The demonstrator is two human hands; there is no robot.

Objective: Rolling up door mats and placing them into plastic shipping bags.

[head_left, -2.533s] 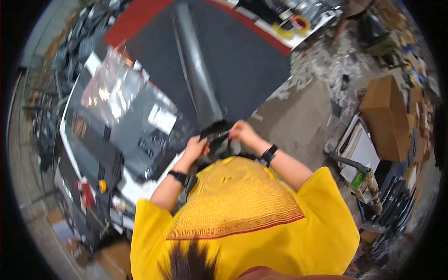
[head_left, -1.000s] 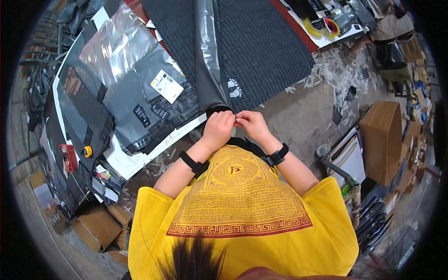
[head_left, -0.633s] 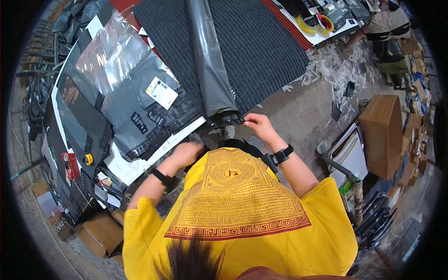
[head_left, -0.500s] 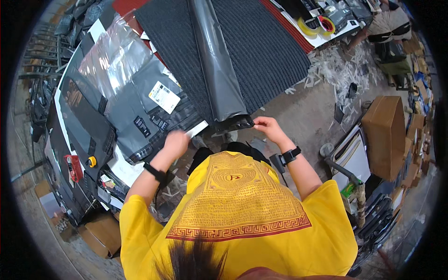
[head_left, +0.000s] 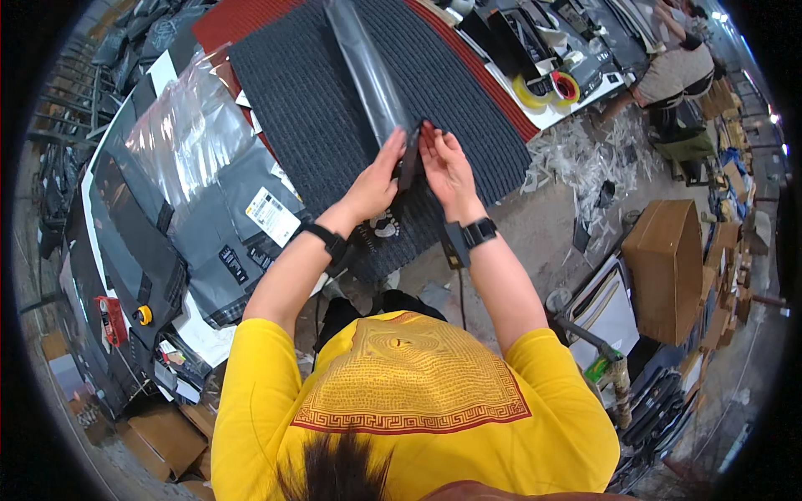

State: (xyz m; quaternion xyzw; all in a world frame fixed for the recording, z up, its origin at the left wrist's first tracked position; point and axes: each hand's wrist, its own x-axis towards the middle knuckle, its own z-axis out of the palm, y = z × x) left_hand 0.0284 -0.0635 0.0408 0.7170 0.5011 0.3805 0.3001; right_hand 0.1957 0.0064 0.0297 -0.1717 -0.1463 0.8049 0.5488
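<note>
A long grey plastic bag (head_left: 368, 79), wrapped round something roll-shaped, lies on a dark ribbed mat (head_left: 276, 83). Its near end folds into a dark flap between my hands. My left hand (head_left: 376, 179) grips that end from the left, fingers pressed together and slightly blurred. On the other side, my right hand (head_left: 449, 171) has curled fingers, their tips at the flap's edge. The mat's near corner, with a pale footprint print, shows beneath my hands. Left of the mat lies a stack of flat grey bags (head_left: 225, 200) with a white label (head_left: 271, 217) on top.
Red matting (head_left: 238, 29) edges out from under the dark mat. Tape rolls (head_left: 535, 90) sit on the table at upper right. A cardboard box (head_left: 664, 271) stands at right. Plastic scraps (head_left: 576, 142) litter the floor near another person (head_left: 675, 75).
Both hands have moved up and inward to the bag's near end, which is now farther from me over the mat. The white strip by my left hand no longer shows there.
</note>
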